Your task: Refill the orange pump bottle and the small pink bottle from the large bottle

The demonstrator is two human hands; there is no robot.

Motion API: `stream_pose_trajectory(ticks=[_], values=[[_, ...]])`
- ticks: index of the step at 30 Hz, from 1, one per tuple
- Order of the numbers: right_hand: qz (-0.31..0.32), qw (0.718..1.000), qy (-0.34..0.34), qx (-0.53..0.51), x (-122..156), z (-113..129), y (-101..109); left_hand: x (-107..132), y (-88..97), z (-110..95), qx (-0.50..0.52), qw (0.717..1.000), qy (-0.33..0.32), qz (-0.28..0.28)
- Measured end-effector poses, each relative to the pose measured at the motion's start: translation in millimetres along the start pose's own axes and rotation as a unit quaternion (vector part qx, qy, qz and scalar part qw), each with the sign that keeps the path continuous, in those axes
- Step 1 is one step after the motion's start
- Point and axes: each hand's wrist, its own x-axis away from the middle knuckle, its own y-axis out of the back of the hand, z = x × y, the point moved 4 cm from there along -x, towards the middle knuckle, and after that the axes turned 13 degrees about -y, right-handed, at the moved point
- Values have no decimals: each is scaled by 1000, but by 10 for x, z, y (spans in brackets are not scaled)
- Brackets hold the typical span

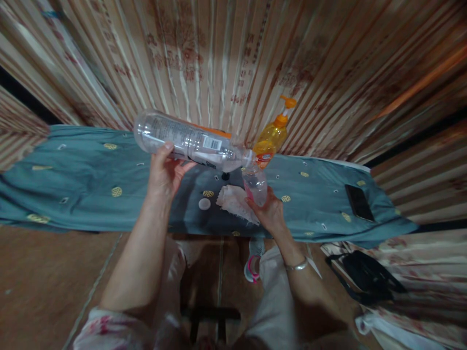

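My left hand (167,167) grips a large clear plastic bottle (178,141) with a printed label and an orange stripe. The bottle lies almost level, its neck tipped slightly down to the right. Its mouth meets the top of a small clear bottle (257,187), which my right hand (269,210) holds tilted. Whether liquid is flowing between them I cannot tell. Just behind stands a yellow pump bottle (272,138) with an orange pump head. A pale cloth (235,201) lies below the small bottle, and a white round cap (205,204) sits to its left.
A green patterned cloth covers the narrow table (91,194). A black phone (359,202) lies near its right end. Pleated curtains (219,63) hang right behind the table. On the lower right is a black bag (368,277). A small dark object (225,176) shows under the large bottle.
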Motion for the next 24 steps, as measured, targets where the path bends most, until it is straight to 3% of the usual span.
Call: stream_pose_trajectory(ticks=[14, 24], values=[[0, 1000, 5, 1, 5, 28, 9, -10, 17, -1, -10, 1000, 3, 19], [11, 1000, -3, 5, -8, 22, 19, 14, -17, -21, -40, 999, -13, -8]])
